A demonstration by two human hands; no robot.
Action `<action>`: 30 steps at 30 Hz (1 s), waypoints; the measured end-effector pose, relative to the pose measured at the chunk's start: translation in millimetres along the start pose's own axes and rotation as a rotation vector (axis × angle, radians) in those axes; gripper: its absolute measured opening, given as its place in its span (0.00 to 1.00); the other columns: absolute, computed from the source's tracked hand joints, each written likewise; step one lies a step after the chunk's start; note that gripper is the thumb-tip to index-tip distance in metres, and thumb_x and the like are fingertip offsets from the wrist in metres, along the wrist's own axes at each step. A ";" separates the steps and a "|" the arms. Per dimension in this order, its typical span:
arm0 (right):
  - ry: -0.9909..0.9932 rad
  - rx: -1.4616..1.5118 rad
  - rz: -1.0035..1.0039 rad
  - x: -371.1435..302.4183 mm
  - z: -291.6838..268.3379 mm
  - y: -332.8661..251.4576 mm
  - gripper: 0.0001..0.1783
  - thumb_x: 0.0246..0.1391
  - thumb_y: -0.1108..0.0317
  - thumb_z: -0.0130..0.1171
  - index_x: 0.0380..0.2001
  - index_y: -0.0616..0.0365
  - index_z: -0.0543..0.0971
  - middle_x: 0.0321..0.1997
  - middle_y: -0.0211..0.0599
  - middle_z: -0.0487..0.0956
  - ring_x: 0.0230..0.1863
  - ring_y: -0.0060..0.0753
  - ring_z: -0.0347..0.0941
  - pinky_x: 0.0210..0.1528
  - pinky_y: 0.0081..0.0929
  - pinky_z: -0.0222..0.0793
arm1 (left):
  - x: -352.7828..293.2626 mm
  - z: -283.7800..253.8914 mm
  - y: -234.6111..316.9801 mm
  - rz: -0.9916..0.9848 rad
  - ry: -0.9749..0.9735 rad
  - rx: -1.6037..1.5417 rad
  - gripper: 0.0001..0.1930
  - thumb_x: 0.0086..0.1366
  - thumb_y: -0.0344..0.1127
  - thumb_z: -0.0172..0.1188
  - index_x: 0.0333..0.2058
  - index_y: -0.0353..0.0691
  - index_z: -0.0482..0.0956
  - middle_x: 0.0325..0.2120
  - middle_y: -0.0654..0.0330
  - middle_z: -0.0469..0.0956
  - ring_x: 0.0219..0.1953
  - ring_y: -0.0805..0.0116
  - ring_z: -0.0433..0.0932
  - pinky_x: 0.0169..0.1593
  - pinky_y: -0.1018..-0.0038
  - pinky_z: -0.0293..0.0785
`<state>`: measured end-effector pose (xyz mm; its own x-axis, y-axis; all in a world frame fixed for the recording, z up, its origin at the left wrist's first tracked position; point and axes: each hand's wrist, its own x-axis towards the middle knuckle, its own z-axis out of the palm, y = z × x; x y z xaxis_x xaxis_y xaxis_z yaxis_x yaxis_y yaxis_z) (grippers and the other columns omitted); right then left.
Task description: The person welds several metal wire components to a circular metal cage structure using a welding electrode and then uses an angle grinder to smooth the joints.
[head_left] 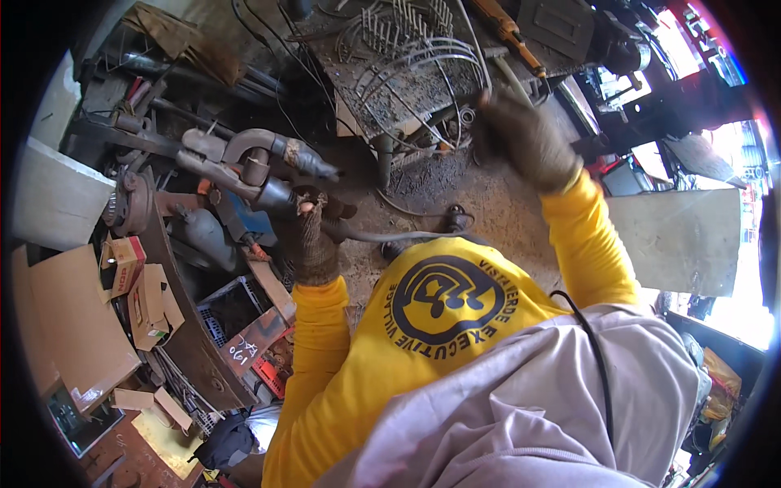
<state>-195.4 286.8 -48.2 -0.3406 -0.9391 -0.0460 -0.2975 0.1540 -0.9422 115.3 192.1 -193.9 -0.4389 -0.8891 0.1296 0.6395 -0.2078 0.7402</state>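
Observation:
My left hand point(313, 244), in a brown knitted glove with one bare fingertip showing, is closed around the near end of a heavy metal joint point(252, 167). This joint has a curved, fork-like arm and thick cylindrical ends, and it is joined to a long bar on the left. A grey cable or hose point(399, 236) runs rightward from beside that hand. My right hand point(533, 146), also gloved, is raised beside the right edge of a cluttered metal worktable point(342, 65). Motion smears its fingers; a pale stick point(512, 80) meets the hand's top edge, but whether it is held cannot be told.
On the worktable lie several metal rods point(382, 32), looped wires point(439, 57) and an orange tool point(512, 32). Cardboard boxes point(77, 313), a grey cylinder point(207, 236) and a crate point(228, 309) crowd the left. A pale board point(683, 244) stands at right.

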 end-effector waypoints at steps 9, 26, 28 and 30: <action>0.072 0.309 0.281 -23.8 11.3 37.6 0.16 0.70 0.61 0.54 0.52 0.61 0.78 0.28 0.26 0.78 0.25 0.17 0.73 0.24 0.16 0.68 | 6.1 -37.9 -10.5 -0.127 0.236 0.247 0.29 0.65 0.42 0.68 0.59 0.36 0.68 0.46 0.58 0.76 0.46 0.69 0.78 0.52 0.72 0.77; 0.069 -0.903 -0.354 35.9 -31.8 -0.9 0.14 0.60 0.62 0.55 0.43 0.49 0.86 0.35 0.47 0.85 0.36 0.50 0.83 0.40 0.41 0.80 | 69.7 34.7 10.9 0.174 -0.318 -0.858 0.35 0.73 0.53 0.54 0.70 0.40 0.58 0.62 0.48 0.69 0.64 0.55 0.69 0.68 0.50 0.65; 0.026 -1.047 -0.284 46.8 -21.5 -22.7 0.13 0.60 0.63 0.57 0.45 0.49 0.86 0.35 0.45 0.85 0.35 0.48 0.83 0.40 0.40 0.79 | 76.0 8.5 5.7 -0.123 -0.225 -0.676 0.26 0.75 0.56 0.44 0.55 0.38 0.66 0.44 0.54 0.74 0.44 0.60 0.75 0.50 0.57 0.76; 0.026 -1.154 -0.288 55.0 -11.0 -30.2 0.12 0.61 0.62 0.57 0.44 0.48 0.86 0.34 0.43 0.85 0.34 0.49 0.82 0.40 0.40 0.80 | 88.9 -16.1 0.9 -0.317 -0.171 -0.530 0.24 0.75 0.54 0.46 0.52 0.37 0.69 0.41 0.54 0.77 0.38 0.59 0.80 0.45 0.54 0.80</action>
<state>-215.0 233.9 -18.6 -0.1435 -0.9800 0.1381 -0.9888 0.1362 -0.0607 87.1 106.3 -192.3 -0.7243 -0.6830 0.0939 0.6684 -0.6622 0.3387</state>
